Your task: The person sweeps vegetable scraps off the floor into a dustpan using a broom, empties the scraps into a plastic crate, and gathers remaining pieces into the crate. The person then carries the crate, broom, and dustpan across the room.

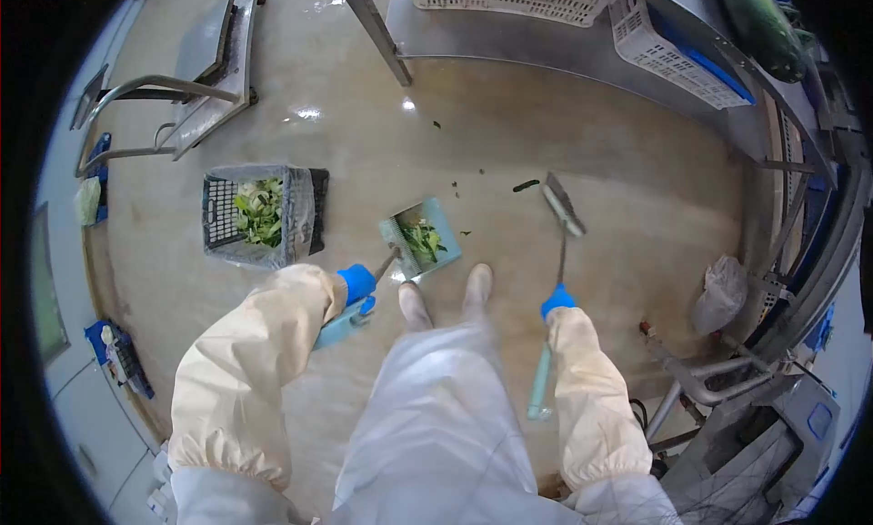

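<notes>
My left hand (357, 284), in a blue glove, is closed around the handle of a light teal dustpan (443, 218). The pan rests on the floor in front of my boots, with green leaf scraps (422, 240) in it. To the right, my right hand (557, 300), also gloved in blue, grips the shaft of a broom (563, 207). Its head touches the floor, apart from the pan. A dark green scrap (526, 186) lies just left of the broom head. Smaller bits are scattered between pan and broom.
A black crate (221, 213) lined with clear plastic holds leaves at the left. Behind it stands a metal cart (214, 98). A steel table (509, 43) with white baskets (509, 0) on its lower shelf borders the far side. Metal equipment (737, 452) and a plastic bag (723, 293) are at right.
</notes>
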Tool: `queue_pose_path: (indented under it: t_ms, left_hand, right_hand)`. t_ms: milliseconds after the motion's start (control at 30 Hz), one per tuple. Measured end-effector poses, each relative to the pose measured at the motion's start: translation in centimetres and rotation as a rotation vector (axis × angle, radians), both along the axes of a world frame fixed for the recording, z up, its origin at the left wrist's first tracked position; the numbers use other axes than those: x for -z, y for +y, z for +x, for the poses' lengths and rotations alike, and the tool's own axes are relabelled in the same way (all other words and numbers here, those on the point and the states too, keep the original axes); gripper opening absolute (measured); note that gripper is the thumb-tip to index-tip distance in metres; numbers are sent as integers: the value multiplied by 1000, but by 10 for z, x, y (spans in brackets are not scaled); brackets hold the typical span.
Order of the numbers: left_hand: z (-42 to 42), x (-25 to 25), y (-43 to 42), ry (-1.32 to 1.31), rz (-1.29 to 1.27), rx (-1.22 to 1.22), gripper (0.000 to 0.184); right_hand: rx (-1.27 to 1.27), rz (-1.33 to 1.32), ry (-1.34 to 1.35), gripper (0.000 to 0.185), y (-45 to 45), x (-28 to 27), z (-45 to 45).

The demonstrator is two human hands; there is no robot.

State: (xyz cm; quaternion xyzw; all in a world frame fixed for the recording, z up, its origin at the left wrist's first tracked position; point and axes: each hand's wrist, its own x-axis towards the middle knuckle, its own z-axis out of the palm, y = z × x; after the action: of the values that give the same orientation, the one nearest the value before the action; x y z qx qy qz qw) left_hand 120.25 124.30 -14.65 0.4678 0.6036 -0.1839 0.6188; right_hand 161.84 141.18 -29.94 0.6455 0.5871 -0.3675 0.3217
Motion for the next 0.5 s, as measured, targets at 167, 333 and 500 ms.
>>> queue_pose_path:
  t_ms: [167,333,500]
  left_hand:
    - [-4,70,6,-85,-16,-252,19]
    - [6,17,45,-35,-88,-308,20]
    - [-4,15,21,-90,-550,-1049,25]
  right_hand:
    - [-360,-71,-54,49,-40,-81,-53]
    - [-632,-229,198,61,-25,-134,-46]
    - [-478,-146,51,54,18,-137,-62]
